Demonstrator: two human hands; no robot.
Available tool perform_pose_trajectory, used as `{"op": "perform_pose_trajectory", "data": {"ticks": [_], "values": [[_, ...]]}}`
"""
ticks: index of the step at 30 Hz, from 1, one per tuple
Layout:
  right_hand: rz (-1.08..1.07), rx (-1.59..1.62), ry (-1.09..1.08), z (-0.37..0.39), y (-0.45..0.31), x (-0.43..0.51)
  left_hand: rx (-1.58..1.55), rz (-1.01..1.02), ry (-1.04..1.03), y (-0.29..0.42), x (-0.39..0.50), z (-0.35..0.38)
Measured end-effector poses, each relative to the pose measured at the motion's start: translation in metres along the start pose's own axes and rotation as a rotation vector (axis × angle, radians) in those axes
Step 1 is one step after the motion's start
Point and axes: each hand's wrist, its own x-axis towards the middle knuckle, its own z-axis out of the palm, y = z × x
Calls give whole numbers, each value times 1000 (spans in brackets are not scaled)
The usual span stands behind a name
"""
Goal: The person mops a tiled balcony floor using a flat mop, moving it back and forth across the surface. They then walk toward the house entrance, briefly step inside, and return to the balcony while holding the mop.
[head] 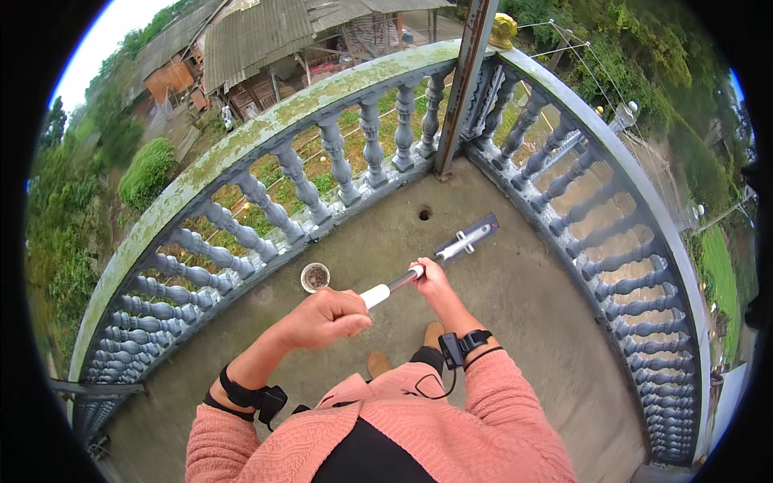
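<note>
A long-handled floor cleaning tool, its pole white and metallic, runs slantwise before me; whether it is a mop, broom or squeegee I cannot tell. My left hand [326, 317] grips the pole's upper end at the white sleeve [375, 296]. Farther along, my right hand [430, 278] is closed around the pole near a white collar [416, 270]. Beyond that hand, the flat dark head [488, 227] with its white bracket [470, 239] is at or just above the concrete floor [386, 232]; blur hides whether they touch.
A white pot [315, 278] with brown contents stands on the floor near the left balustrade [341, 160]. A drain hole [426, 212] lies toward the corner, where a rusty metal post [464, 90] rises. Another balustrade [610, 151] bounds the right side. My shoes [378, 363] are below me.
</note>
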Motion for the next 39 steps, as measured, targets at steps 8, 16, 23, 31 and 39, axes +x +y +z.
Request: {"op": "perform_pose_trajectory", "data": {"ticks": [8, 16, 23, 31, 39], "values": [[-14, -11, 342, -83, -79, -19, -342, -299, -118, -48, 83, 14], [-120, 192, 553, -215, -224, -28, -386, -260, -432, -84, 294, 97], [-83, 147, 692, -263, -285, -16, -257, -257, -470, -94, 377, 134], [34, -85, 593, -222, -232, 145, -211, -572, 93, -92, 304, 57], [158, -495, 524, -50, -126, 149, -349, -722, 743, -64, 176, 84]]}}
